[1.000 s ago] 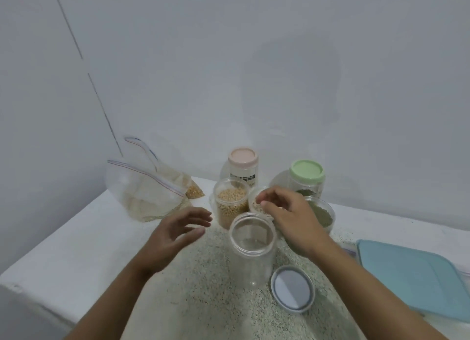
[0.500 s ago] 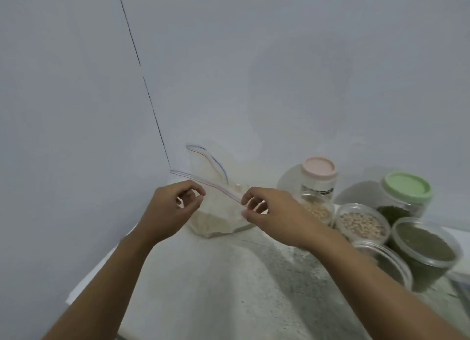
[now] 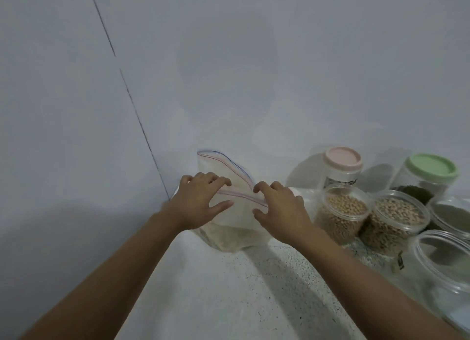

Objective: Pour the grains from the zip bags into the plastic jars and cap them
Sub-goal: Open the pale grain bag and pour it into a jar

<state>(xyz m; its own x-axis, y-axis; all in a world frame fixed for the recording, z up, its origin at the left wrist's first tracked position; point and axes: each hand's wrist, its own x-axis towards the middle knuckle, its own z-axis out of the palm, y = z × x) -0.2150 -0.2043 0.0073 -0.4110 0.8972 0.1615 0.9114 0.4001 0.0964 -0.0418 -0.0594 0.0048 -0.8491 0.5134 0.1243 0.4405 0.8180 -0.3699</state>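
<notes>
- The left grip is released. Its fingers arch, spread, over the left end of the front zip bag, with the thumb apart in front of the film. Whether the fingertips touch cannot be told.
- The front zip bag stands on the desk close to the wall, with pale grain settled in its bottom. Its seal strip runs across between the two hands, and a second zip bag leans at its 12 o'clock.
- The right grip is also released, clawed over the right end of the seal and clasping nothing.
- At the bag's 3 o'clock stand two uncapped bean jars, and the empty jar sits at 4 o'clock.
- The step in hand looks like taking up this bag to pour it.
- The next move likely calls for a pinch at each end of the top. The seal must be parted if it is shut, which cannot be told. Then the sagging bag needs a steady lift toward the empty jar.
</notes>
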